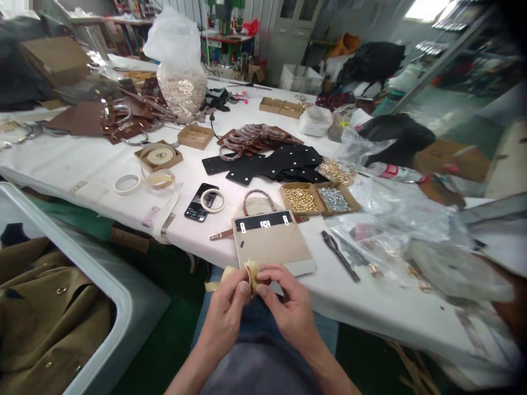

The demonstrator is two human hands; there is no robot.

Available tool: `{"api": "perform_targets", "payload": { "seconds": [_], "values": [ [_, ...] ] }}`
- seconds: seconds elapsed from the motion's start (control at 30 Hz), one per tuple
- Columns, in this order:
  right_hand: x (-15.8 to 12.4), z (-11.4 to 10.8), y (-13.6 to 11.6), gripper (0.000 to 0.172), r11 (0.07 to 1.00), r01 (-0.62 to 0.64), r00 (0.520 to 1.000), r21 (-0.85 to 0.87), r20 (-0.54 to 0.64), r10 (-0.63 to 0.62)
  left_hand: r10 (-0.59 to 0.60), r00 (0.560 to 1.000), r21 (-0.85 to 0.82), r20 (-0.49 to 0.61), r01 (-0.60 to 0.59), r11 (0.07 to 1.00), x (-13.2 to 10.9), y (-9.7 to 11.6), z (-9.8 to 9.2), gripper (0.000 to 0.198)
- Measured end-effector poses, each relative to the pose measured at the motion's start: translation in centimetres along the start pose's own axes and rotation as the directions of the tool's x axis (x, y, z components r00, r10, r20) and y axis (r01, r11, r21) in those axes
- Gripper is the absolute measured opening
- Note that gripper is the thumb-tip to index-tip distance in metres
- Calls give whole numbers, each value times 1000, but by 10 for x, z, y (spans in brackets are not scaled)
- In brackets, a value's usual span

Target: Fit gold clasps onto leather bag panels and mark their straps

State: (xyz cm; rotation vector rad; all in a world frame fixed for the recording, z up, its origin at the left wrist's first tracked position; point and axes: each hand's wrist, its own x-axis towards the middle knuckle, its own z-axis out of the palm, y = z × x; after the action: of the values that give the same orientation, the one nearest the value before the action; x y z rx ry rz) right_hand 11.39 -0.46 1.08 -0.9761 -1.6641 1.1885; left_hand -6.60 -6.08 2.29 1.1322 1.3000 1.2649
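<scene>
In front of my lap, a curled pale yellow strip (252,274) is pinched between my two hands; it could be tape or paper. My left hand (231,299) is closed on the strip, and a loose end sticks out to its left. Thumb and fingers of my right hand (286,296) pinch the strip's other side. Just beyond my hands, a beige bag panel (272,244) lies on the table edge, with a black band and white-framed metal fittings along its top. A curved brown handle (256,193) and a brown buckled strap (221,235) extend from it.
Left of the panel lie a phone (200,204) with a tape roll (213,201) on it. Small boxes of gold rivets (300,199) and silver rivets (334,198) sit behind right. A black tool (340,256) lies right. A grey bin (119,307) with olive fabric stands left.
</scene>
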Motion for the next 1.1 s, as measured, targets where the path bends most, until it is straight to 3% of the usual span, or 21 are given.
{"api": "perform_targets", "payload": {
  "seconds": [0.23,0.43,0.57,0.67,0.77,0.87,0.93,1.0,1.1],
  "values": [
    [-7,6,-1,36,998,66,998,18,-7,-66,82,991,127,-103,-69,990,11,5,14,33],
    [-2,0,7,35,984,170,985,-56,-30,-172,-40,995,-170,-96,23,985,13,6,18,27],
    [-2,1,9,26,977,204,973,-60,-94,-209,-90,980,-209,-180,52,976,14,3,25,25],
    [-2,3,9,16,990,132,975,-50,-172,-139,-99,982,-125,-159,80,989,10,5,30,30],
    [1,0,12,11,999,28,957,-25,-289,-34,-28,994,74,-106,36,997,-1,19,28,32],
    [2,-3,15,18,1000,-11,938,7,-348,12,127,969,339,-210,-50,940,-7,39,14,30],
    [0,-3,17,22,999,-7,943,35,-333,18,172,943,413,-285,-41,910,-3,47,5,36],
    [-4,0,18,26,998,6,952,67,-306,15,86,961,329,-264,6,944,6,47,0,52],
    [-10,11,20,32,993,10,952,120,-304,27,-148,988,24,-49,149,989,18,34,7,58]
  ]
}}
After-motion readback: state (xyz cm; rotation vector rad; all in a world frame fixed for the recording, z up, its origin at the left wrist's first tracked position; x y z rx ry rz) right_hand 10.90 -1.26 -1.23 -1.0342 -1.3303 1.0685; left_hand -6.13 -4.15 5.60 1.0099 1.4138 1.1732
